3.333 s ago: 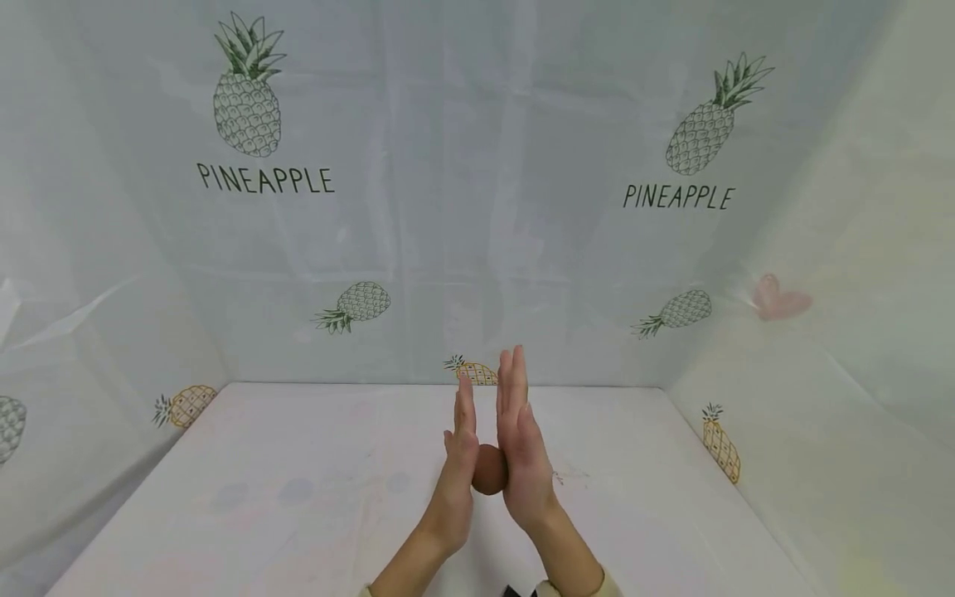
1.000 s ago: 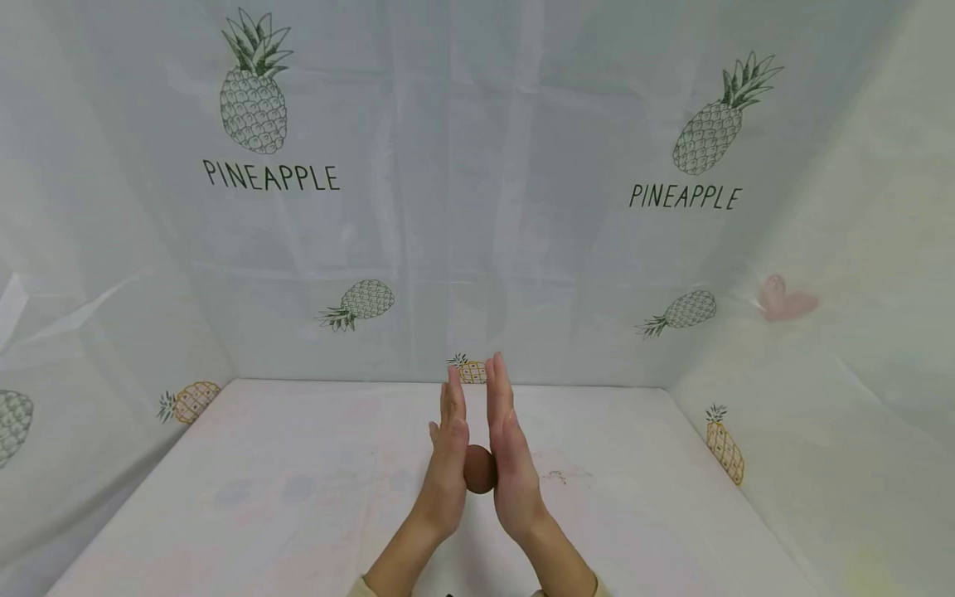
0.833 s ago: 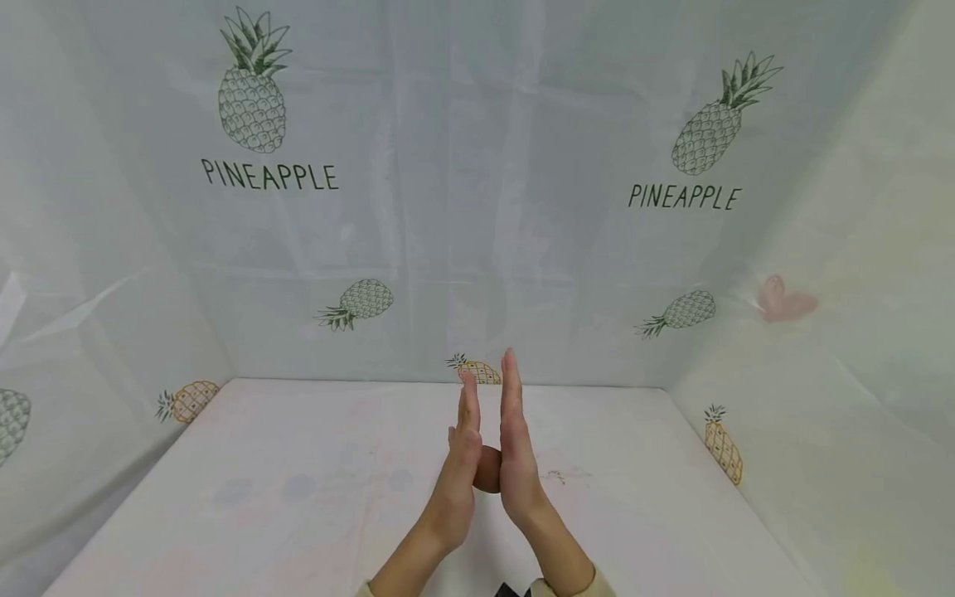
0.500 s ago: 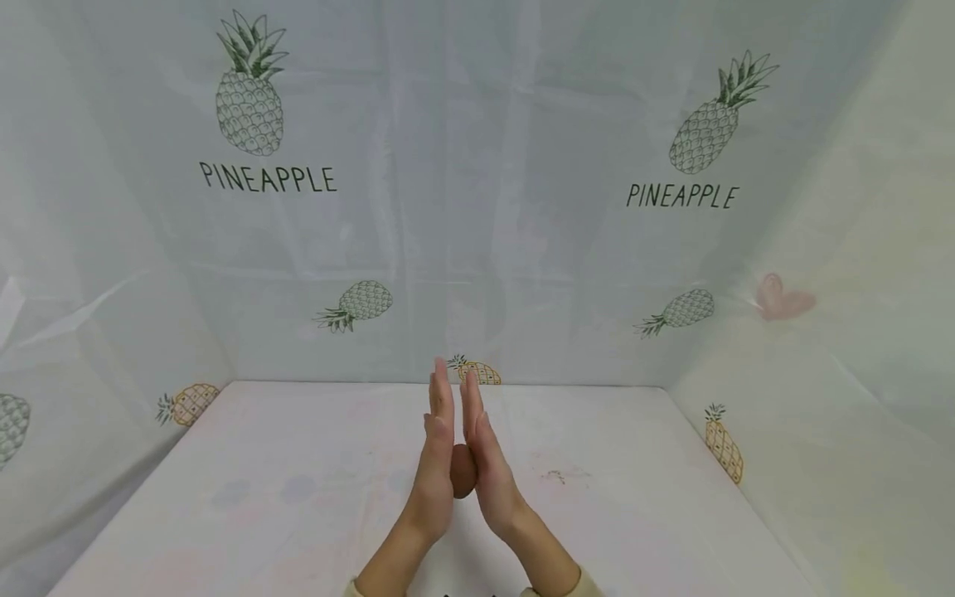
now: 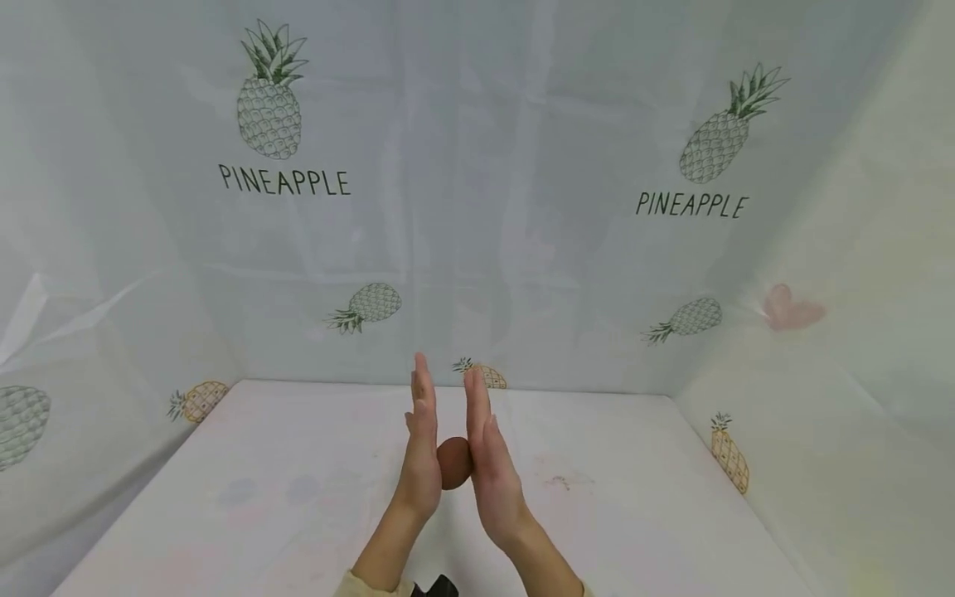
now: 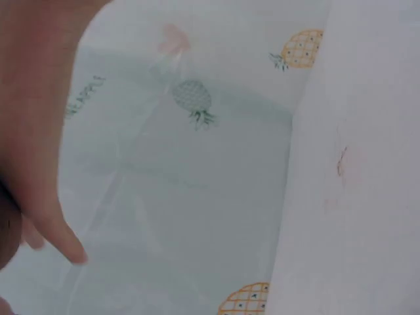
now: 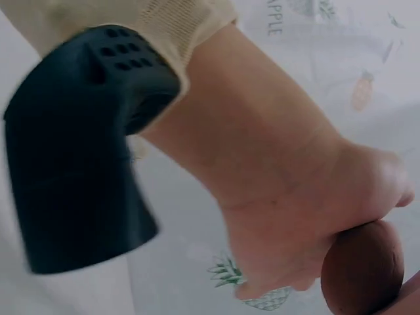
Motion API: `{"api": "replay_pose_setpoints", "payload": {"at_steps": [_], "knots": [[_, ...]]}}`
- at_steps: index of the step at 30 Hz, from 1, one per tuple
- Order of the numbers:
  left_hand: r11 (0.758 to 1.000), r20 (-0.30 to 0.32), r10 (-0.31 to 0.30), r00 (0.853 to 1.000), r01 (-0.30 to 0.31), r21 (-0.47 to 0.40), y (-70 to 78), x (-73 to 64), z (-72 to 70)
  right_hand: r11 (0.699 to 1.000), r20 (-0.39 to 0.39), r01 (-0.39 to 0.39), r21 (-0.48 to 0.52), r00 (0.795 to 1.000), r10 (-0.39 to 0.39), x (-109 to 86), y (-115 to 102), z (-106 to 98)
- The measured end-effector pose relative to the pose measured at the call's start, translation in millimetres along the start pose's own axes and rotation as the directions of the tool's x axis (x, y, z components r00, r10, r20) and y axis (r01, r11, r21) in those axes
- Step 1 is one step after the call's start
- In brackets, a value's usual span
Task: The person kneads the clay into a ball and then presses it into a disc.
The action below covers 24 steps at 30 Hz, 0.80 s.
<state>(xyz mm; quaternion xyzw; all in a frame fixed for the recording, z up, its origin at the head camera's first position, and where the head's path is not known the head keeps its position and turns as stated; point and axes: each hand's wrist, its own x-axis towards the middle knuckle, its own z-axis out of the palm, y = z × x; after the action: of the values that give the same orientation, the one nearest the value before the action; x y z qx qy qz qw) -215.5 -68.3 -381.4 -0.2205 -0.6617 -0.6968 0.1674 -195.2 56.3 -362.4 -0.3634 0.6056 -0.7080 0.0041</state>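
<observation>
Between the two palms, above the table, a brown clay-like ball [image 5: 454, 463] is held. My left hand [image 5: 421, 464] presses it from the left with straight fingers pointing away. From the other side my right hand [image 5: 494, 468] touches it, its fingers also extended. Up close in the right wrist view, the ball [image 7: 364, 270] shows small cracks and dents on its surface. A hand [image 7: 308, 210] with a black wrist device beyond it lies against the ball there. At the left wrist view's edge only part of the ball [image 6: 8, 230] shows, next to a hand [image 6: 36, 118].
A white-covered table [image 5: 298, 514] with faint coloured stains lies under the hands. Behind it hangs a pale sheet [image 5: 477, 207] printed with pineapples, and similar sheets stand at both sides. A black wrist device [image 5: 436, 587] sits at the lower edge.
Both hands keep shifting back and forth against each other with the ball between them. Since half a second ago they have moved slightly left, the palms are a little wider apart, and more ball shows.
</observation>
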Motion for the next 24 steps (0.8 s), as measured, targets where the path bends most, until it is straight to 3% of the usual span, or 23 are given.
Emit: {"api": "replay_pose_setpoints", "payload": {"at_steps": [8, 15, 19, 24], "knots": [[0.996, 0.079, -0.059, 0.995, 0.064, -0.055, -2.5, -2.8, 7.3, 0.988, -0.027, 0.136, -0.075, 0.99, -0.138, 8.4, -7, -9], [0.995, 0.143, -0.012, 0.99, 0.027, -0.101, 10.9, -12.7, 16.7, 0.978, -0.04, 0.173, -0.114, 0.983, -0.178, 12.2, -5, -16], [0.994, 0.171, 0.028, 0.985, -0.008, -0.113, 18.7, -15.7, 20.0, 0.989, -0.045, 0.108, -0.097, 0.993, -0.113, 14.4, 0, -20], [0.994, 0.155, 0.022, 0.988, -0.006, -0.105, 21.3, -16.5, 19.3, 0.999, 0.026, -0.031, -0.025, 0.999, 0.032, 11.9, 8, -24]]}}
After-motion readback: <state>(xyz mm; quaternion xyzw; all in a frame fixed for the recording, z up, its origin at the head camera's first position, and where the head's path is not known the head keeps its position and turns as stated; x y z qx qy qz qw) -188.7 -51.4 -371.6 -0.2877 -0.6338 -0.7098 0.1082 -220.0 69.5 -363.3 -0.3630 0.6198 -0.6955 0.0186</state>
